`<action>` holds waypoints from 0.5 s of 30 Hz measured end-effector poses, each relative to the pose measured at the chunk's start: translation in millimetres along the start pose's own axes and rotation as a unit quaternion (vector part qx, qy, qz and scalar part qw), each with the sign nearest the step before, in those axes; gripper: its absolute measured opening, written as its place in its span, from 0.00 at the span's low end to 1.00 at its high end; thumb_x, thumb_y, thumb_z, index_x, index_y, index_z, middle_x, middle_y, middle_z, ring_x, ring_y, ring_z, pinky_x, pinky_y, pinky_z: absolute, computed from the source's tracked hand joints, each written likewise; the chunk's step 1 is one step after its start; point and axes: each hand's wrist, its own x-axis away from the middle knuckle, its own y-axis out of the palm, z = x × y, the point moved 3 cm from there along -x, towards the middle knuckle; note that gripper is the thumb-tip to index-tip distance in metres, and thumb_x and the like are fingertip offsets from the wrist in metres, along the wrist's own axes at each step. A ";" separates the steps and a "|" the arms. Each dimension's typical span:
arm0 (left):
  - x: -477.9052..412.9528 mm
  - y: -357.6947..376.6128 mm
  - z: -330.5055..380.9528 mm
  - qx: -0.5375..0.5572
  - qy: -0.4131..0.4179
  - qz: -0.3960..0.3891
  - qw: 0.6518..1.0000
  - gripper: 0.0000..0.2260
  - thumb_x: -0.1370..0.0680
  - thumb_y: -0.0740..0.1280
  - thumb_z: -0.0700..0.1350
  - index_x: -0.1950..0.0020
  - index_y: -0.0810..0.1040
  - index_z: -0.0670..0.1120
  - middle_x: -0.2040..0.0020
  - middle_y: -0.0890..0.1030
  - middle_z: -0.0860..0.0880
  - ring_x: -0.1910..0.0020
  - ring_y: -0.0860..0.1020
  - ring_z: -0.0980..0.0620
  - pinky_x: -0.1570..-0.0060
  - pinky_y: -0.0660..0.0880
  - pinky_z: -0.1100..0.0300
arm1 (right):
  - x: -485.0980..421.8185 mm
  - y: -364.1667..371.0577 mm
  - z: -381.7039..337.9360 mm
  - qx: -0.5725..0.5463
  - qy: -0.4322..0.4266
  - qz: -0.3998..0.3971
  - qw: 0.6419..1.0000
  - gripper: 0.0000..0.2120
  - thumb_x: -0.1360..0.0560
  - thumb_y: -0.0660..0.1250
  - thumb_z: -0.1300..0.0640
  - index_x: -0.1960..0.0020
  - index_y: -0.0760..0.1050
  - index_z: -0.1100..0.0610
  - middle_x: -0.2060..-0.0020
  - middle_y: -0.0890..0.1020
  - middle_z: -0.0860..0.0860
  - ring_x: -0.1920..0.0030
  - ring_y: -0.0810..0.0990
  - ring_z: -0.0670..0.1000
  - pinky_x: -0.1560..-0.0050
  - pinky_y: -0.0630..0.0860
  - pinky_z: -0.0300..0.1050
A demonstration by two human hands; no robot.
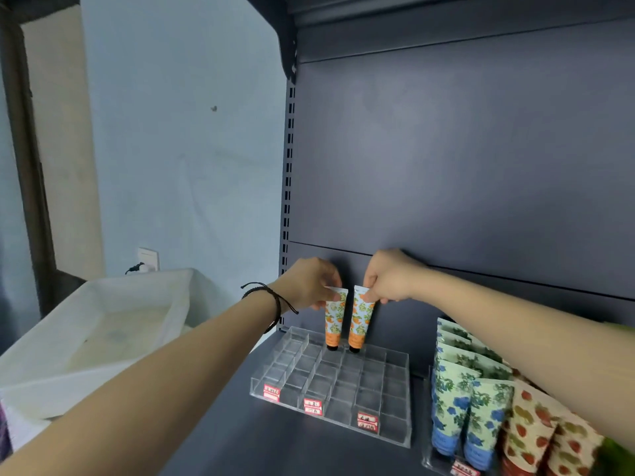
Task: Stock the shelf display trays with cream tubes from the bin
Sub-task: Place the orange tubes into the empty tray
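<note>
While you work at the back row of the clear divided tray [395,389] on the shelf [275,451], entries read:
Your left hand [309,283] pinches the crimped end of the left orange-print tube [334,321], upright, cap down.
Your right hand [388,280] pinches the right orange-print tube [359,321], just beside it.
White bin [103,321]: left of the shelf.
Second tray [427,458], right: blue-flower tubes [453,407] and strawberry-print tubes [536,427], standing.

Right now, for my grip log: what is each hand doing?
Left hand: pinches the left orange tube at its top.
Right hand: pinches the right orange tube at its top.
</note>
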 end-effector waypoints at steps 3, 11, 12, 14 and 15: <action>-1.7 4.7 -3.5 -0.011 -0.008 -0.009 1.000 0.06 0.25 0.69 0.39 0.49 0.78 0.42 0.59 0.79 0.48 0.65 0.80 0.50 0.63 0.80 0.64 | -1.9 8.3 -3.7 0.017 -0.005 -0.019 1.000 0.11 0.27 0.72 0.57 0.48 0.81 0.62 0.67 0.81 0.54 0.67 0.75 0.53 0.65 0.73 0.40; -3.7 14.2 -2.7 -0.034 -0.005 -0.013 0.999 0.10 0.24 0.68 0.41 0.43 0.76 0.42 0.53 0.81 0.44 0.68 0.78 0.55 0.67 0.78 0.66 | -4.9 15.7 -8.2 0.052 -0.004 -0.033 0.998 0.11 0.27 0.72 0.56 0.48 0.81 0.61 0.68 0.80 0.53 0.66 0.77 0.52 0.68 0.73 0.40; -3.4 13.7 -3.1 -0.033 -0.007 -0.013 0.999 0.10 0.24 0.68 0.42 0.43 0.76 0.42 0.54 0.80 0.46 0.69 0.77 0.57 0.68 0.78 0.67 | -5.2 15.5 -8.0 0.058 -0.003 -0.035 0.998 0.11 0.28 0.72 0.56 0.48 0.81 0.61 0.68 0.81 0.53 0.66 0.77 0.52 0.68 0.73 0.39; -2.2 13.1 -4.0 -0.031 -0.013 -0.014 0.999 0.11 0.24 0.68 0.42 0.42 0.75 0.43 0.56 0.78 0.48 0.68 0.77 0.56 0.68 0.78 0.66 | -5.3 15.7 -8.0 0.064 0.000 -0.039 0.997 0.13 0.28 0.72 0.54 0.47 0.80 0.61 0.66 0.81 0.54 0.67 0.77 0.51 0.70 0.73 0.39; -1.5 13.1 -4.6 -0.031 -0.015 -0.014 0.999 0.11 0.24 0.68 0.42 0.42 0.75 0.43 0.56 0.78 0.48 0.67 0.78 0.54 0.66 0.79 0.64 | -5.3 15.6 -7.9 0.069 0.001 -0.039 0.997 0.13 0.28 0.72 0.54 0.47 0.80 0.61 0.66 0.81 0.54 0.69 0.77 0.50 0.71 0.72 0.38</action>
